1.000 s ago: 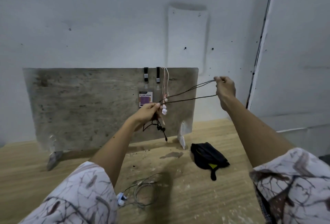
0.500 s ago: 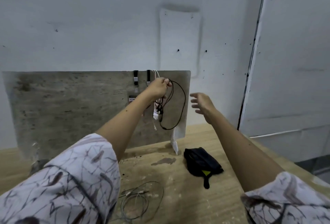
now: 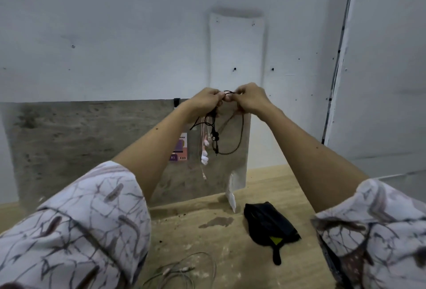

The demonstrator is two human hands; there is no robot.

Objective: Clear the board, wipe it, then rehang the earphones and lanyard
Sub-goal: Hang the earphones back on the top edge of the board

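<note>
At the top edge of the grey, streaked stone-look board, toward one o'clock from frame centre, I log both hands together. Left hand: fingers curled, pinching the thin black earphone cord at its topmost loop. Right hand: likewise curled, pinching the same loop; the two sets of fingertips nearly touch. Whatever hook they work over is hidden behind them; one black clip shows on the edge at nine o'clock of the left hand.

Item, black cord: hangs directly below the hands, at six o'clock, in a long loop against the board face, buds and plug dangling mid-loop.
Item, white-and-pink earphones: already hung, just beside the black cord at its eight o'clock.
Item, purple-and-orange badge card of the lanyard: hanging against the board, partly behind the left forearm.
Item, grey cable coil: on the wooden table, six o'clock, apparently not yet rehung.
Item, black cloth: on the table, five o'clock.

Risks, my judgement: the black loop may tangle with the neighbouring pink cord, they hang so close; a loop seated short of the hidden hook would slip off on release.
</note>
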